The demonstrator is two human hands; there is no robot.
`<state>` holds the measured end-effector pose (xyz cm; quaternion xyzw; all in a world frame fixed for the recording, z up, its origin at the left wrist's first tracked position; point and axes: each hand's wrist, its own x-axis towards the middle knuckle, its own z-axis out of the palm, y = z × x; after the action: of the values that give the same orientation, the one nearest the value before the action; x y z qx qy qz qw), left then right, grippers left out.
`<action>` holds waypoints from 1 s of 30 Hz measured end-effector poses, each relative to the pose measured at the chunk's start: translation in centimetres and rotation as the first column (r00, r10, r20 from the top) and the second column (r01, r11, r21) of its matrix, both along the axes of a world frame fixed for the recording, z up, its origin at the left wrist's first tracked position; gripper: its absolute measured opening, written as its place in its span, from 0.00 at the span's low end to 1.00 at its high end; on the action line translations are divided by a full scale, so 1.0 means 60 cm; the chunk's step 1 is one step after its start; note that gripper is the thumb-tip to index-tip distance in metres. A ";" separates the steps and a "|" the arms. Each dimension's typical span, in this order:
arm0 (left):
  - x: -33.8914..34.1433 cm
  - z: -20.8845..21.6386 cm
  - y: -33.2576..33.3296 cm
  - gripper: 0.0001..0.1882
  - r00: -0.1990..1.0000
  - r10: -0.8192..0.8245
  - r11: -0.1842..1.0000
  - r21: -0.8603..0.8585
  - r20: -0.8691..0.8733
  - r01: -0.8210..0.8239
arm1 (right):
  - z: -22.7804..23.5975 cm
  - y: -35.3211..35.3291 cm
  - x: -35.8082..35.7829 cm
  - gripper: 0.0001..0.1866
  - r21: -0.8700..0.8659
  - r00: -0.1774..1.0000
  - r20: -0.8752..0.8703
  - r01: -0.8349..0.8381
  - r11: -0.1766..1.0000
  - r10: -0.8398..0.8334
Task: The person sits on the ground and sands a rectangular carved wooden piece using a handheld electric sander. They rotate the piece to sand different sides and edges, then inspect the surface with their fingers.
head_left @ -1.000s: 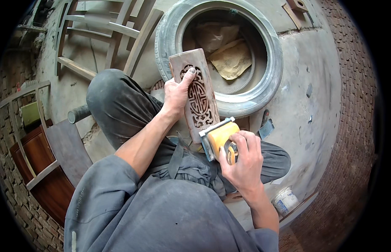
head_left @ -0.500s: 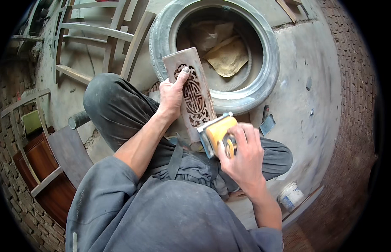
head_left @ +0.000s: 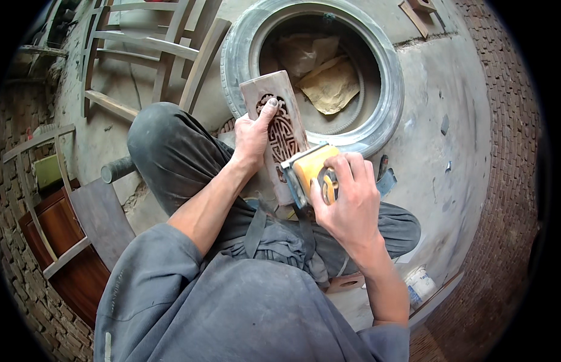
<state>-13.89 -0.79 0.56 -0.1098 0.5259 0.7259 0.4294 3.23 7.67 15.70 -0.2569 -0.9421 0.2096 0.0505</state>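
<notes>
A narrow wooden panel with a pierced fretwork pattern stands tilted above my lap. My left hand grips its left edge, the thumb lying over the carving and the other fingers hidden behind. In my right hand is a yellow hand sander, the fingers curled round its handle. The sander overlaps the panel's lower right part and hides some of the fretwork; whether its pad presses on the wood I cannot tell.
A large dusty tyre lies just beyond the panel, with a crumpled yellowish sheet inside. Wooden frames stand at the far left. A grey tube is beside my left knee. A white bucket sits at the lower right.
My right hand has moved the sander a little away from me, up along the panel. My left hand keeps its grip on the panel.
</notes>
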 end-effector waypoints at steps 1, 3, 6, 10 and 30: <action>0.003 -0.002 0.000 0.22 1.000 -0.004 1.000 -0.002 0.001 0.004 | 0.001 -0.002 0.003 0.20 -0.003 1.000 0.014 0.009 1.000 -0.009; 0.002 -0.003 0.003 0.23 1.000 0.005 1.000 -0.009 -0.005 -0.005 | 0.002 -0.005 0.008 0.20 -0.011 0.999 0.034 0.009 1.000 -0.009; 0.004 -0.007 -0.002 0.22 1.000 0.004 0.999 -0.032 -0.026 -0.005 | 0.010 -0.020 0.031 0.21 -0.033 0.999 0.047 0.010 0.999 -0.009; 0.002 0.001 -0.001 0.21 1.000 0.005 1.000 -0.012 -0.020 -0.005 | 0.000 -0.003 0.003 0.20 0.008 1.000 0.014 -0.018 1.000 0.018; 0.006 -0.005 0.003 0.22 0.999 0.032 0.999 -0.009 0.000 -0.032 | 0.005 -0.028 0.034 0.21 -0.031 1.000 0.004 0.022 0.999 -0.022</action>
<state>-13.56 -0.58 0.26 -0.1202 0.5275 0.7303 0.4170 5.25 6.02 16.02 -0.2682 -0.9360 0.2230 0.0469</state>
